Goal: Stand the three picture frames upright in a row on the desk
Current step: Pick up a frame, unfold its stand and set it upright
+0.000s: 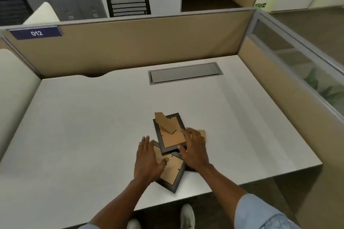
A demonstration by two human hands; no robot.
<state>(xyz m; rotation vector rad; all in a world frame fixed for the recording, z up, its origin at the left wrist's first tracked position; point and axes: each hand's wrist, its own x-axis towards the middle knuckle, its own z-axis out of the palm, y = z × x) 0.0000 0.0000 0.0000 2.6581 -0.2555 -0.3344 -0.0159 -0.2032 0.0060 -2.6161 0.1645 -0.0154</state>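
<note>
Three dark picture frames lie face down in an overlapping pile near the front of the white desk [83,126]. The top frame [170,138] shows its brown cardboard back, with its stand flap [164,123] lifted. A second frame [172,172] lies nearest me, partly under my left hand [149,160]. Of the third frame [202,134] only a brown corner shows behind my right hand [194,149]. My left hand rests flat on the pile with its fingers spread. My right hand curls over the right edge of the top frame, thumb at its lower corner.
A grey cable hatch [185,73] is set into the desk at the back. Tan partition walls [130,42] close off the back and right side. The desk's front edge runs just below the pile. My shoes [187,215] show under it.
</note>
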